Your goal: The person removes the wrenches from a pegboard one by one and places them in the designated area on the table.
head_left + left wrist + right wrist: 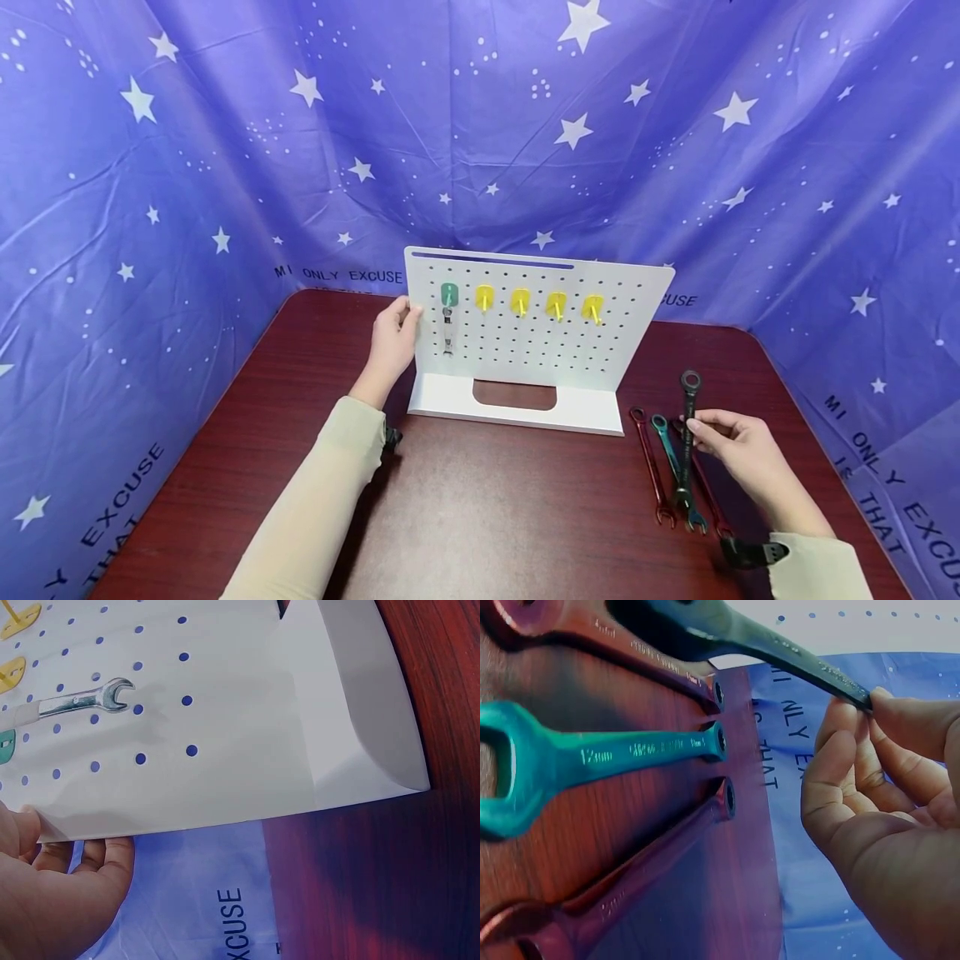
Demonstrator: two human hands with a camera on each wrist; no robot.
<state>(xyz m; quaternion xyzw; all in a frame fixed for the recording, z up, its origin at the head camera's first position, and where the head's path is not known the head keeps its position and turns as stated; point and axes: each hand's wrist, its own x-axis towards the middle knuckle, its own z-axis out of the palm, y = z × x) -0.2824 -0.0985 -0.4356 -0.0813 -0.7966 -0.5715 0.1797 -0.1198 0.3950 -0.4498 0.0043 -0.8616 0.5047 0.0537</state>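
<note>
My left hand [395, 337] grips the left edge of a white pegboard [536, 358], thumb in front and fingers behind. In the left wrist view, that hand [67, 892] holds the edge beside a silver wrench [79, 701], which hangs from a green hook [449, 294]. My right hand [738, 446] pinches a black combination wrench [687, 442] between thumb and fingers near its ring end. Its open end is lowest, over the other wrenches. A teal wrench [607, 754] marked 12mm lies on the table between a red wrench [651, 467] and another dark red wrench [708, 492].
Several yellow hooks [521, 302] stick out in a row to the right of the green one. The pegboard stands on its white foot on the dark red wooden table [480, 517]. A blue star-printed curtain [480, 125] closes off the back and sides.
</note>
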